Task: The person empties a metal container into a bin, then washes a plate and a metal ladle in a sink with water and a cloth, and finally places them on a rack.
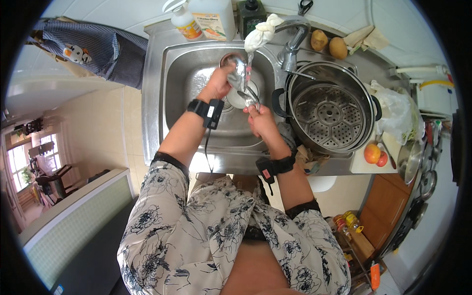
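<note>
Water runs from the cloth-wrapped faucet [295,44] into the stainless steel sink [173,92]. My left hand [220,82] holds a shiny rounded metal utensil [239,65], perhaps a ladle, beside the stream; its full shape is hard to make out. In my right hand [261,120] are metal utensils [250,99], at least one spoon-like, with their ends under the water. Below them a pale round dish [232,96] lies in the sink near the drain, partly hidden by the hands and utensils.
Right of the sink stands a large steamer pot [332,107] with black handles. Soap bottles [184,22] and a large jug [214,18] line the back edge. Two potatoes [338,48] lie behind the pot. A white cutting board [363,162] holds fruit and a knife; a plastic bag [391,110] is beside it.
</note>
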The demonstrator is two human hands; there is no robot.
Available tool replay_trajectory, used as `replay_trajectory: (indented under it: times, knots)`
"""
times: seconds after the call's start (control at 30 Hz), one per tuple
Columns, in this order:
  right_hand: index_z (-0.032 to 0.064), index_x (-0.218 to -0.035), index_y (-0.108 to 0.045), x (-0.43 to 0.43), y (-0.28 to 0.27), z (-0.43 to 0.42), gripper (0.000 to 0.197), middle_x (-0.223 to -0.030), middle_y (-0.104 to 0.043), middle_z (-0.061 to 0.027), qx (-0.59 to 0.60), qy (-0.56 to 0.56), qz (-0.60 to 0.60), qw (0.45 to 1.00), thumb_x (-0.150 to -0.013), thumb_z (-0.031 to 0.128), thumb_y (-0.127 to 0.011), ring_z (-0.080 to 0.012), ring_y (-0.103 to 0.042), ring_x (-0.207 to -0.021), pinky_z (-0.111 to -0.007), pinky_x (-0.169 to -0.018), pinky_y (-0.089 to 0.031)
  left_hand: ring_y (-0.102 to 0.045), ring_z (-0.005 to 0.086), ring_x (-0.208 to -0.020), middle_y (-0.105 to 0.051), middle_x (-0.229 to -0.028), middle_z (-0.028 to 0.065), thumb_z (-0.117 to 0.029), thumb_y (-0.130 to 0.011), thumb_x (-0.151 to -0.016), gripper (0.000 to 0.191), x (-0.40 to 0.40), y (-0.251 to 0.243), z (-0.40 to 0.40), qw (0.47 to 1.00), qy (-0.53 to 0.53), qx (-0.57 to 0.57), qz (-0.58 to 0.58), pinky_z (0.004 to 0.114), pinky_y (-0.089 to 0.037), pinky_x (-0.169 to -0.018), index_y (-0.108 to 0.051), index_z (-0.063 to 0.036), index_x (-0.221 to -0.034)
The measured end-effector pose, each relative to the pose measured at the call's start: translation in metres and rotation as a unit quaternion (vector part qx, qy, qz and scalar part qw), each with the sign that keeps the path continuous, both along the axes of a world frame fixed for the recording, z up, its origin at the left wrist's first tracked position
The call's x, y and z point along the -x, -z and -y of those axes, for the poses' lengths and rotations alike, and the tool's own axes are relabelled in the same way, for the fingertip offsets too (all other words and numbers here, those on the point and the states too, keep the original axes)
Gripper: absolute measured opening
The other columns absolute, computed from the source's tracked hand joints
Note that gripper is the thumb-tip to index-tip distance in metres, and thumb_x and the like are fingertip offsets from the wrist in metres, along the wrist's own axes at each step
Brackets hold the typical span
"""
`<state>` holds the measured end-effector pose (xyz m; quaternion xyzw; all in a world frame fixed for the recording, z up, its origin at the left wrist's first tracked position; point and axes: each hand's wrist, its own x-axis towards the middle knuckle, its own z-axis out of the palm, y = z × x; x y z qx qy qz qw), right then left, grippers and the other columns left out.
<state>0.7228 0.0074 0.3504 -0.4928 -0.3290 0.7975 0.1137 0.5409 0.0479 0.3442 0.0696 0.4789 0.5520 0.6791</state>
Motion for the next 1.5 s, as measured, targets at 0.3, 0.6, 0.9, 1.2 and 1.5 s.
replay_trajectory:
  times: [0.3, 0.6, 0.9, 1.2, 1.5]
  knots:
    - [0.004, -0.072, -0.05, 0.017, 0.015, -0.02, 0.039, -0.047, -0.039, 0.0004, 0.088, -0.013, -0.043, 0.995, -0.089, 0.039, -0.047, -0.0121, -0.034, -0.033, -0.03, -0.035, -0.031, -0.059, 0.0269, -0.082, -0.059, -0.096, 0.0188, -0.015, -0.039, -0.093, 0.025, -0.014, 0.026, 0.02, 0.997, 0.017, 0.062, 0.045, 0.038, -0.05, -0.072, -0.044, -0.0034, -0.114]
    - [0.0018, -0.083, -0.056, -0.003, 0.026, -0.039, 0.031, -0.05, -0.04, 0.0015, 0.015, 0.0, -0.101, 0.995, -0.091, 0.031, -0.047, -0.0083, -0.033, -0.037, -0.025, -0.034, -0.026, -0.054, 0.0174, -0.071, -0.055, -0.079, 0.006, -0.032, -0.034, -0.095, 0.024, 0.044, 0.03, 0.006, 0.936, -0.274, -0.106, 0.193, 0.036, -0.049, -0.071, -0.045, -0.0134, -0.104]
    - [0.0068, -0.087, -0.047, 0.027, 0.041, -0.073, 0.02, -0.06, -0.038, 0.0, 0.174, 0.195, -0.245, 0.934, -0.088, 0.027, -0.05, -0.0068, -0.036, -0.044, -0.021, -0.034, -0.023, -0.026, 0.0091, -0.045, -0.029, -0.055, -0.0036, -0.021, -0.037, -0.096, 0.014, 0.041, 0.013, 0.026, 0.967, -0.198, -0.074, 0.143, 0.023, -0.024, -0.046, -0.045, -0.01, -0.094]
    - [0.0029, -0.099, -0.058, 0.047, 0.054, -0.079, 0.032, -0.091, -0.061, -0.0113, 0.095, 0.171, -0.165, 0.967, -0.091, 0.032, -0.047, -0.0183, -0.056, -0.058, -0.028, -0.048, -0.046, -0.06, 0.0233, -0.085, -0.058, -0.098, 0.0124, -0.009, -0.042, -0.092, 0.022, -0.027, 0.028, 0.034, 0.993, -0.014, 0.121, -0.007, 0.033, -0.052, -0.068, -0.047, 0.0007, -0.111]
    - [0.0018, -0.103, -0.054, 0.039, 0.054, -0.066, 0.024, -0.08, -0.058, -0.0043, -0.004, 0.069, -0.083, 0.994, -0.084, 0.015, -0.051, -0.0118, -0.051, -0.057, -0.024, -0.05, -0.042, -0.052, 0.0173, -0.069, -0.055, -0.088, 0.0091, -0.004, -0.047, -0.089, 0.016, -0.032, 0.056, 0.03, 0.989, -0.027, 0.14, 0.026, 0.027, -0.048, -0.061, -0.051, 0.0002, -0.104]
